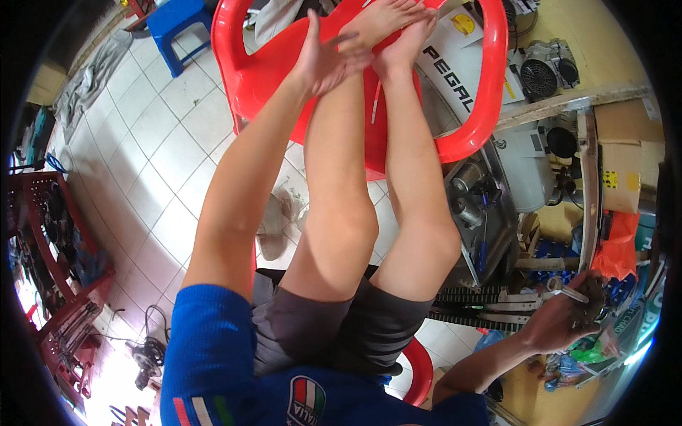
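My left hand [330,62] is over my shin near the ankle, its fingers stretched apart and slightly blurred, with nothing held. Under it my bare feet [391,25] rest on a red plastic chair [270,74]. Far out to the right, my right hand [558,325] is closed round a dark metal part [590,287] with a shiny rod [566,290] that has a rounded end. Its exact kind is unclear, and my fingers cover much of it. The right hand is beside a cluttered shelf, close to an orange bag [616,248].
A blue stool [174,25] stands on the tiled floor [153,135] at the far left. Red tool racks [67,284] line the left side. On the right are a metal tray [501,234] with cylindrical parts, a grey tank [529,167], a motor [543,71] and cardboard boxes [621,160].
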Tool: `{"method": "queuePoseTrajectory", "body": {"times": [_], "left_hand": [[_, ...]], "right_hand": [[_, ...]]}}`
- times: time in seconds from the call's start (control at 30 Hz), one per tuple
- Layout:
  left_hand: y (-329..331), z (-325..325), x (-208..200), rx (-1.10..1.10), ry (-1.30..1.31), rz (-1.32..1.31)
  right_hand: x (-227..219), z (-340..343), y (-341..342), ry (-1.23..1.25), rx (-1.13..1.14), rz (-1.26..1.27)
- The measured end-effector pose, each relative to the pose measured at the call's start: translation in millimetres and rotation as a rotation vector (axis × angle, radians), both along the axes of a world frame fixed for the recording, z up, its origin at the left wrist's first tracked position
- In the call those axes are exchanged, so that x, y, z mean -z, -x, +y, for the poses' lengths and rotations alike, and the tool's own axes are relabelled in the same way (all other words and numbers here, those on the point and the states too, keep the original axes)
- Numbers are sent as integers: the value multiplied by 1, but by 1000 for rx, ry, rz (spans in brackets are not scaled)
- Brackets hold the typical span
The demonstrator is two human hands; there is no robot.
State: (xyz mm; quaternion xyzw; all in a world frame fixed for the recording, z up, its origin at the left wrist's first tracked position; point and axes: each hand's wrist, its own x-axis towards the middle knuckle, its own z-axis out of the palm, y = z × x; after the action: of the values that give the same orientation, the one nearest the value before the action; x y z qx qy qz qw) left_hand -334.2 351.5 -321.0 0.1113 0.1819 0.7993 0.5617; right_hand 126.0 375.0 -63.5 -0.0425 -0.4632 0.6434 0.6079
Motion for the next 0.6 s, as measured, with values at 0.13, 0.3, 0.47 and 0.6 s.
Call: {"method": "queuePoseTrajectory", "body": {"times": [0.13,0.3,0.47,0.6], "left_hand": [[48,48,26,-259,105,-5],[27,37,25,-163,-100,-81],[-5,-25,13,90,-100,-26],[-17,-65,1,292,8,-46]], "right_hand": [[-6,5,1,-91,182,-136],[-4,-2,-4,-81,196,-137],[-1,-7,-8,7,-258,34],[-10,-15,-8,52,-417,127]]}}
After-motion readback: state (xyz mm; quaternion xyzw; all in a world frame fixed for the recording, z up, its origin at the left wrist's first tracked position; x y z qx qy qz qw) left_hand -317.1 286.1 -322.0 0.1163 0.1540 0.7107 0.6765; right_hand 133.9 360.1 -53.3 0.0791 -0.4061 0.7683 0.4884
